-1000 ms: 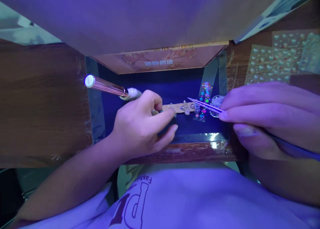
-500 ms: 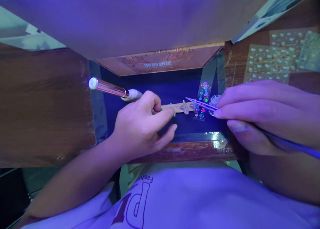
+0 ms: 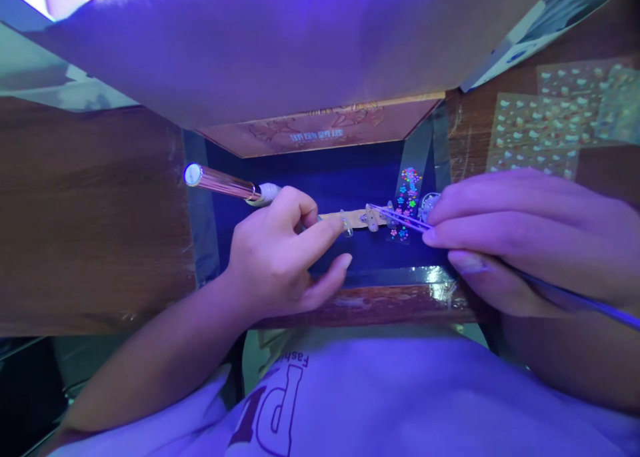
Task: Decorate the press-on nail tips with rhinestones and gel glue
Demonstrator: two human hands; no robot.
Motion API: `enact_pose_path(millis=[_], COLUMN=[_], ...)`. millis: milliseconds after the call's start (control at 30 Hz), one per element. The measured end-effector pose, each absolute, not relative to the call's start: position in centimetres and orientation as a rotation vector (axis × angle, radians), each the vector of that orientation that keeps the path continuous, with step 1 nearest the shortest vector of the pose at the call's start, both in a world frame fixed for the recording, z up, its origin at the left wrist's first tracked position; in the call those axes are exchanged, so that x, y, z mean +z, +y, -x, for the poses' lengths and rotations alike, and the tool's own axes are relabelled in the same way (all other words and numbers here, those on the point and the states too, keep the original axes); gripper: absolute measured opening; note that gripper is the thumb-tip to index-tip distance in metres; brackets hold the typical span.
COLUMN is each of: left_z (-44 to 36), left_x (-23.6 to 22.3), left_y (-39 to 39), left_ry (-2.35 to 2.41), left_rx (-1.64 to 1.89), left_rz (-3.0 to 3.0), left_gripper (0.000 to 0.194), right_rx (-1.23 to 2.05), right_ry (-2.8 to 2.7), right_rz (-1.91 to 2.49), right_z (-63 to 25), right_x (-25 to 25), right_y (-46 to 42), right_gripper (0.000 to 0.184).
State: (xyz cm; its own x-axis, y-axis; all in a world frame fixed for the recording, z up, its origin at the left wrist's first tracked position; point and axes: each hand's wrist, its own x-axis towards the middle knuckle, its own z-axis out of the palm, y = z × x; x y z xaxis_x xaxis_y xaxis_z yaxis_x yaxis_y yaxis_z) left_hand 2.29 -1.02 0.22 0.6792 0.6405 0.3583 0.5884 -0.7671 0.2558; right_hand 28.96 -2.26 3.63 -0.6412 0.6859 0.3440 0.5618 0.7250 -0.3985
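Observation:
My left hand (image 3: 280, 250) is closed at the left end of a flat wooden strip (image 3: 356, 218), pinching it. Several pointed false nails stand crosswise on the strip, among them one clear nail (image 3: 347, 224) by my fingertips and a speckled nail (image 3: 371, 218) farther right. My right hand (image 3: 520, 237) grips a pair of slim metal tweezers (image 3: 400, 218). Their tips reach the upper end of the speckled nail; whether they hold anything is too small to tell. A ribbed rose-gold and white tube (image 3: 225, 182) sticks out behind my left hand, its far end hidden.
A clear strip of colourful flower stickers (image 3: 411, 189) lies under the tweezers on the dark mat (image 3: 300, 170). Beside it, a small clear container (image 3: 429, 205) is partly covered by my right hand. A large box (image 3: 280, 64) rises behind the mat. Sticker sheets (image 3: 540, 124) lie at right.
The tweezers have moved slightly left and down, bringing their tips onto the speckled nail. My left hand keeps its grip on the strip. The view has shifted slightly.

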Motion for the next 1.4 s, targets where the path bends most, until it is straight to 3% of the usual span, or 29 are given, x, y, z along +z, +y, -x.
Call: enact_pose_path(millis=[267, 767, 1400], left_z=[-2.5, -2.6, -2.6], left_x=[-0.1, -0.2, 0.1], left_y=[-1.0, -1.2, -1.3], left_ry=[1.096, 1.144, 1.170], left_rx=[0.566, 0.529, 0.446], left_rz=[-2.788, -2.778, -2.693], left_gripper=[0.040, 0.032, 0.033], right_rx=[0.459, 0.600, 0.501], right_ry=[-2.493, -2.509, -2.595], right_rz=[0.842, 0.776, 0.791], right_z=[-28.3, -27.5, -27.6], right_x=[2.6, 1.8, 2.5], right_y=[-2.7, -2.6, -2.3], right_gripper=[0.011, 0.011, 0.009])
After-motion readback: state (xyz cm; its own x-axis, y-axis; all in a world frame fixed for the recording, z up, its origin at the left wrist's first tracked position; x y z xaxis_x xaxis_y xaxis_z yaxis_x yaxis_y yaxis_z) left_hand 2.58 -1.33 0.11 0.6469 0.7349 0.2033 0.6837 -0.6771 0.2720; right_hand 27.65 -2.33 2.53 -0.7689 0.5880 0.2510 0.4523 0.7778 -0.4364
